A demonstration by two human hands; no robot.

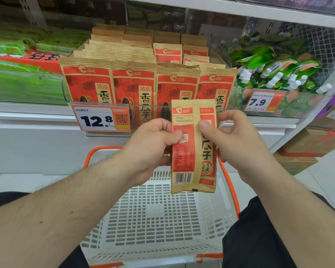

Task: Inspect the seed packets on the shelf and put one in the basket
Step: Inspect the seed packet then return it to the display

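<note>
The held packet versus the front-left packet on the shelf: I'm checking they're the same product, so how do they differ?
The held packet shows its back, with barcode and printed date; the shelf packet shows its front. The held packet hangs above the basket, pinched by the left hand and right hand; the shelf packet stands behind a clear rail, untouched. Both share kraft-and-red colouring and the same logo.

**One head-worn view, looking forward and down**

A single wide-angle camera sits on the person's head, so no second view overlaps with it. It faces a shop shelf (46,113) straight ahead and tilts down, so the white basket (155,219) lies at the bottom of the frame, just below the lens. The left hand (149,149) and right hand (238,140) meet near the centre, close to the camera, with both forearms running in from the lower corners. Straight shelf edges bow towards the frame's borders
</note>
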